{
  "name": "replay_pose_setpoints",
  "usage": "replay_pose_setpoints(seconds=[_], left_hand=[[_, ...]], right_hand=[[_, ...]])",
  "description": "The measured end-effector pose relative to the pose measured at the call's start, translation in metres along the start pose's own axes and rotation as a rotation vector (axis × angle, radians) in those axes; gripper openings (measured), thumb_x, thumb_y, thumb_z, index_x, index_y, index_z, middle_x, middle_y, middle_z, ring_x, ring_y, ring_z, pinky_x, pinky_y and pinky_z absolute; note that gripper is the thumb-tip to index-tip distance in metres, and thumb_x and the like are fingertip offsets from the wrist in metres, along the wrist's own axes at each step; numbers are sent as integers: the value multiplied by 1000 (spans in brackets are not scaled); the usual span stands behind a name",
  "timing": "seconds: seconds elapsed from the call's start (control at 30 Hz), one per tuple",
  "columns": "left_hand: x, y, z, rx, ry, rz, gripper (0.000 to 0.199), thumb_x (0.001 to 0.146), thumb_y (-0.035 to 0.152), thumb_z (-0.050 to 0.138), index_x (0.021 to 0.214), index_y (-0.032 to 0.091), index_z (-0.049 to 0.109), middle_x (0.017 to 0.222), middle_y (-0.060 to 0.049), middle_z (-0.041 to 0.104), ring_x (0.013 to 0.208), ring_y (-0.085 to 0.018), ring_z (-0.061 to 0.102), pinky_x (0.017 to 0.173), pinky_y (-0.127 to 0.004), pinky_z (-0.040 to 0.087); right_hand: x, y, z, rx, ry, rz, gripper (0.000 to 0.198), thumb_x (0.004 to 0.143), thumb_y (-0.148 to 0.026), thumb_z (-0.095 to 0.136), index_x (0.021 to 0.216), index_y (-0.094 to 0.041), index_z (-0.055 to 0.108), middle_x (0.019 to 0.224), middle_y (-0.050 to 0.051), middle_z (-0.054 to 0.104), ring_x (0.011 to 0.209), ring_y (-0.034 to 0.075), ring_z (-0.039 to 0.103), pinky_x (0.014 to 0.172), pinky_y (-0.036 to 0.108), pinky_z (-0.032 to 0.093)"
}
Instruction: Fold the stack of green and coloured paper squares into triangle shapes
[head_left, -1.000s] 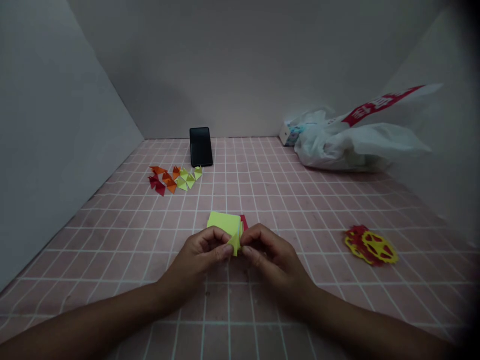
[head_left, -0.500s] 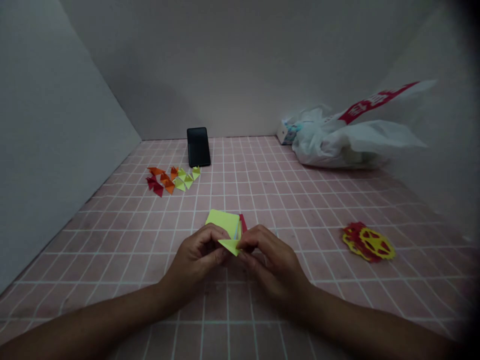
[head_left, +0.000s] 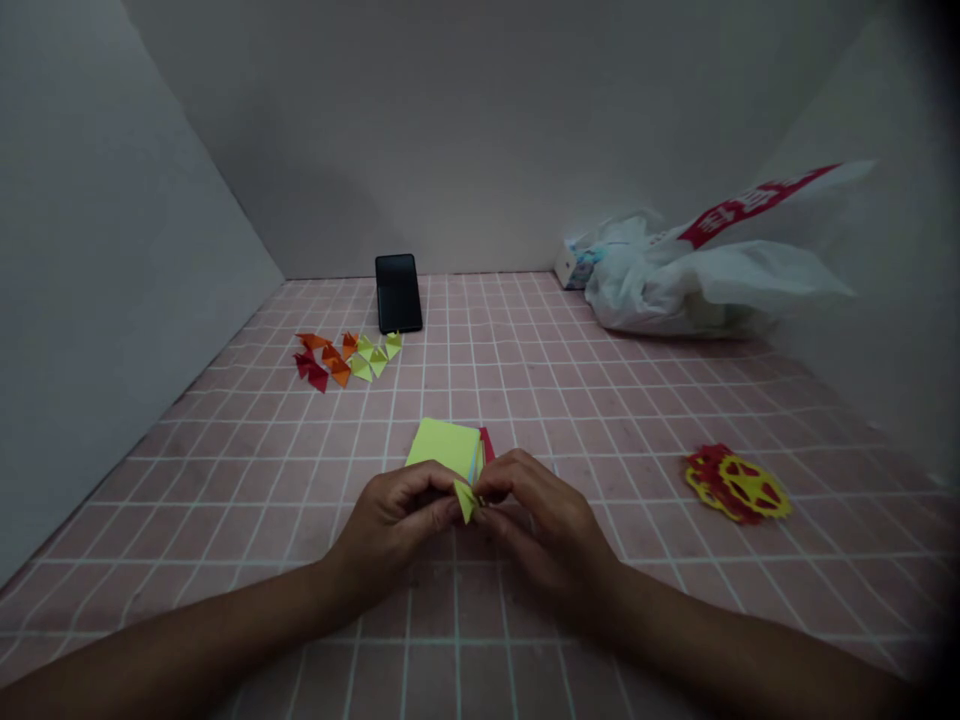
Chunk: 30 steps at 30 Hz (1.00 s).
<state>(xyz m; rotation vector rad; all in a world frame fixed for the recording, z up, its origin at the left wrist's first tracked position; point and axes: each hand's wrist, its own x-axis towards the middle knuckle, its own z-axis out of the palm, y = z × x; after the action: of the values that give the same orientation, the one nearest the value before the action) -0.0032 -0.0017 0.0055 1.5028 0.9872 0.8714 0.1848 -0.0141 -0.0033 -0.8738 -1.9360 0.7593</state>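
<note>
Between my two hands is a small folded piece of yellow-green paper [head_left: 464, 501], pointed at its lower end. My left hand [head_left: 401, 515] pinches its left side between thumb and fingers. Thumb and forefinger of my right hand [head_left: 544, 515] close on its right side, and those fingertips partly cover it. Just beyond the hands lies a stack of square yellow-green paper sheets [head_left: 447, 444]. A strip of red paper [head_left: 487, 444] shows at the right of the stack. The near part of the stack is hidden behind my fingers.
Several small folded paper pieces [head_left: 340, 368] in red, orange and yellow-green lie at the back left. Behind them a black phone [head_left: 399, 293] leans upright. Red and yellow cut-out shapes [head_left: 754, 487] sit at the right. A white plastic bag [head_left: 660, 290] and a box [head_left: 574, 265] stand at the back right.
The folded paper has turned between my fingers; its point faces more downward and less of it shows. Both hands stay in nearly the same place.
</note>
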Motion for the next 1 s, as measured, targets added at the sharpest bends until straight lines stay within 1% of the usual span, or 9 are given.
replay_pose_setpoints(seconds=[0.1, 0.23, 0.37, 0.47, 0.57, 0.67, 0.77, 0.87, 1.0], left_hand=[[0, -1, 1, -53, -8, -50, 7, 80, 20, 63, 80, 16, 69, 75, -2, 68, 72, -15, 62, 68, -26, 50], [-1, 0, 1, -67, -50, -12, 6, 81, 19, 63, 78, 17, 69, 76, -2, 69, 73, -16, 63, 70, -26, 50], [0, -1, 0, -48, -103, 50, 8, 83, 16, 62, 79, 17, 68, 77, -2, 69, 74, -15, 63, 72, -25, 50], [1, -2, 0, 11, -130, 106, 9, 84, 14, 61, 79, 16, 69, 78, -3, 68, 74, -15, 63, 72, -25, 49], [1, 0, 0, 114, -165, 201, 12, 85, 12, 59, 78, 17, 69, 77, -3, 68, 73, -15, 64, 72, -25, 49], [-1, 1, 1, 224, -168, 297, 16, 87, 11, 55, 80, 17, 68, 78, -4, 69, 75, -15, 64, 72, -25, 49], [-2, 0, 0, 282, -115, 336, 15, 87, 9, 54, 82, 16, 66, 79, -5, 68, 75, -15, 64, 72, -25, 48], [-2, -1, 0, 298, -63, 332, 14, 87, 8, 55, 82, 15, 65, 79, -6, 67, 74, -16, 62, 70, -27, 47], [-3, -2, -1, 320, -71, 341, 13, 87, 8, 53, 83, 14, 64, 80, -7, 67, 75, -17, 62, 70, -28, 47]], right_hand=[[0, 0, 0, -66, -19, -51, 11, 90, -9, 52, 92, -20, 54, 86, 5, 59, 82, 19, 56, 71, 32, 46], [1, -1, -2, -67, -17, -77, 12, 91, -8, 48, 90, -18, 56, 83, 6, 59, 79, 18, 56, 69, 31, 45], [3, -3, -4, -5, 8, 9, 14, 91, -10, 50, 80, -18, 55, 75, 3, 56, 71, 16, 53, 64, 28, 41], [2, -4, -3, 29, 21, 113, 16, 90, -10, 49, 76, -18, 53, 72, 0, 54, 67, 14, 52, 61, 27, 40], [0, -5, -1, 98, 8, 233, 12, 89, -12, 51, 80, -19, 52, 69, -2, 54, 61, 12, 51, 58, 25, 40], [-3, -6, 1, 149, 20, 288, 9, 87, -12, 53, 84, -20, 53, 71, -3, 55, 61, 12, 52, 56, 24, 40], [-3, -8, 0, 166, 9, 259, 9, 86, -12, 54, 83, -20, 56, 75, -1, 57, 67, 13, 54, 60, 25, 41], [0, -8, -1, 191, -13, 219, 7, 87, -13, 56, 86, -19, 59, 80, 0, 57, 73, 14, 55, 64, 26, 42], [2, -6, 1, 174, -27, 189, 11, 85, -11, 61, 80, -19, 56, 78, -1, 55, 72, 13, 53, 64, 25, 41]])
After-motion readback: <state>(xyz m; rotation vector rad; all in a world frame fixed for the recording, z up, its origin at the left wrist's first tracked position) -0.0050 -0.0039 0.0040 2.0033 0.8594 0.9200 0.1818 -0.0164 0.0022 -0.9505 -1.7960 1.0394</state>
